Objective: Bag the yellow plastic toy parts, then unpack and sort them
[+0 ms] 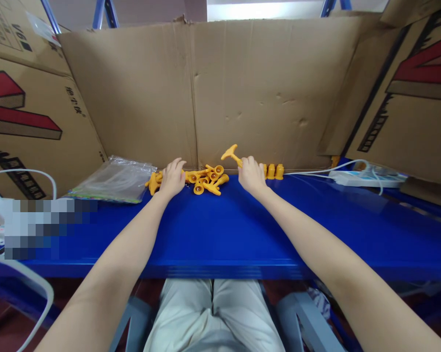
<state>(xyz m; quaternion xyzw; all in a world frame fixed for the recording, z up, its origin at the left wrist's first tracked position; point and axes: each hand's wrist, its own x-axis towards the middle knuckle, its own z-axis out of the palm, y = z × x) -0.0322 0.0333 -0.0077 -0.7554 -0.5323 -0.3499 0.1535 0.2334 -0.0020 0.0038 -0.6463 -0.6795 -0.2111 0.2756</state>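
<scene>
A pile of small orange plastic parts point(207, 179) lies at the back of the blue table point(220, 230), against a cardboard wall. My left hand point(172, 177) rests on the left end of the pile, fingers curled over the parts; what it grips is hidden. My right hand point(251, 174) pinches an orange T-shaped part point(230, 154) and holds it raised just above the table. Three short orange caps point(273, 171) stand upright in a row just right of my right hand.
A clear plastic bag point(114, 180) lies at the left of the table. A white power strip point(367, 177) with white cables sits at the right. Cardboard boxes point(33, 112) flank both sides and a cardboard sheet point(205, 93) closes the back.
</scene>
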